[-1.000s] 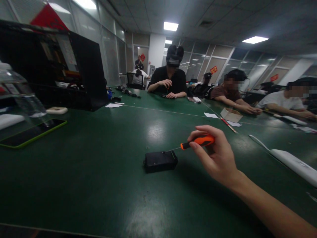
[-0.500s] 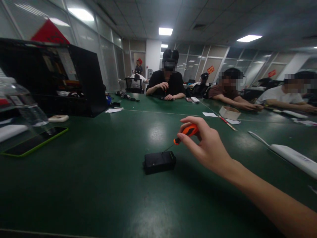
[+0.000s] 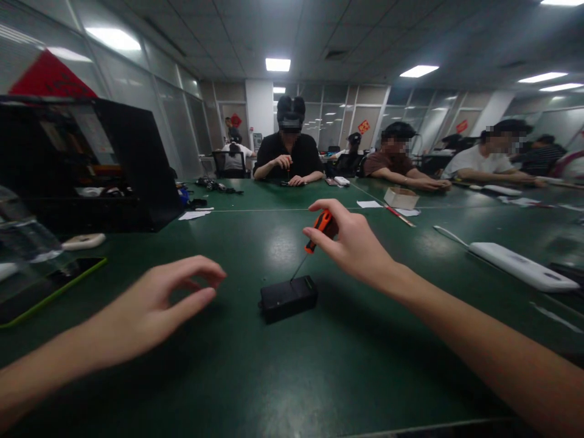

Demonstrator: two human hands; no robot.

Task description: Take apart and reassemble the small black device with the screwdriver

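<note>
A small black rectangular box (image 3: pixel 288 299) lies on the green table (image 3: pixel 274 383) in front of me. My right hand (image 3: pixel 349 240) grips an orange and black screwdriver (image 3: pixel 318 231) by its handle, with the thin shaft slanting down so that its tip meets the top of the box. To the left of the box, my left hand (image 3: pixel 168 301) hovers over the table, thumb and fingers apart and nothing between them. It does not touch the box.
A black open-fronted case (image 3: pixel 137 164), a clear bottle (image 3: pixel 27 225) and a green-edged phone (image 3: pixel 55 292) are at left. On the right lie a white power strip (image 3: pixel 520 266) and a small box (image 3: pixel 401 199). Several people sit across the table.
My left hand has come into view from the left, near the black box. The screwdriver stands more upright in my right hand, and the camera view has shifted to the right.
</note>
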